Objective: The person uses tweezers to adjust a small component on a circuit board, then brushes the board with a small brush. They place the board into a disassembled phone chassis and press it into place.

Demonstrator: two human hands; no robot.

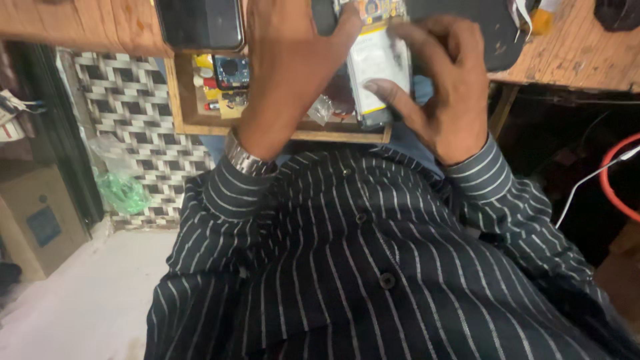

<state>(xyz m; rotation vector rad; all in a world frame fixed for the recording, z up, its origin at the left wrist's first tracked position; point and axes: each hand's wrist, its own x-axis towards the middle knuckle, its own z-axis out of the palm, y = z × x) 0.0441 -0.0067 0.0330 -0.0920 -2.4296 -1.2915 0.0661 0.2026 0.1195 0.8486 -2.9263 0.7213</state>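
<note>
Above a wooden tray that rests in the lap, an opened mobile phone is held between both hands. Its back cover is off, so a pale battery is seen in the middle and a strip of circuit board at the upper end, near the picture's top edge.

The left hand is seen from its back, wrapped over the phone's left side, with a fingertip laid on the upper edge; a metal watch is worn at that wrist. The right hand is curled around the phone's right side, its thumb pressed flat against the lower part of the battery. The phone is thus gripped by both hands, neither of them spread.

The phone is judged to be light and stiff, yet fragile while open: the board and any thin cables could be harmed by pressure or twisting, and the battery should not be bent. The safest hold is judged to be along the long side edges of the frame.

Small electronic parts in blue, yellow and red are scattered in the tray, along with a small clear bag. A second phone with a dark screen is laid on the wooden surface beyond the tray. A dark shirt with thin white stripes fills the lower picture. At left, a patterned wall, a green plastic bag and a cardboard box are seen.
</note>
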